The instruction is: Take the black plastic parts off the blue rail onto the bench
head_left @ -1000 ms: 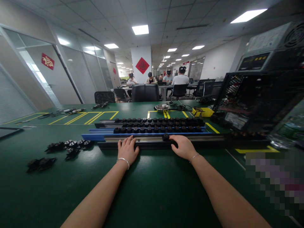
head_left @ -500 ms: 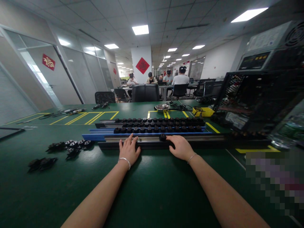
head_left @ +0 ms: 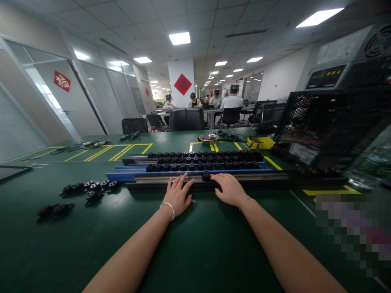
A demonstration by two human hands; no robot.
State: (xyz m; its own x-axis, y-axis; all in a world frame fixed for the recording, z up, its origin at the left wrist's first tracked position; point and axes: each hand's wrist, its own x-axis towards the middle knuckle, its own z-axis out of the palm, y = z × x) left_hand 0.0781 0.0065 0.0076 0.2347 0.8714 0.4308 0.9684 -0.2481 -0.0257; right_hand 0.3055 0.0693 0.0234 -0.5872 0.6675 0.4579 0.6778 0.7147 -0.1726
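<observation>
A long dark rail (head_left: 259, 175) with a shiny strip along it lies across the table in front of me. On it sits a small black block (head_left: 206, 176), perhaps a socket module. The fingertips of my right hand (head_left: 229, 189) rest against the block's right side, fingers stretched and thumb apart below; they do not wrap round it. My left hand (head_left: 179, 195) is open with spread fingers, its tips on the rail left of the block. Behind lie blue rails (head_left: 120, 176) and rows of similar black blocks (head_left: 192, 166).
Loose black pieces (head_left: 94, 186) lie on the left of the green table (head_left: 195, 252). Farther back are a metal bowl (head_left: 208, 138), a yellow tray (head_left: 261, 143) and cables. An open computer case (head_left: 330, 122) and a plastic bottle (head_left: 371, 167) stand on the right.
My left hand has shifted right along the rail, closer to the block. The block has slid slightly left, with my right hand following against it.
</observation>
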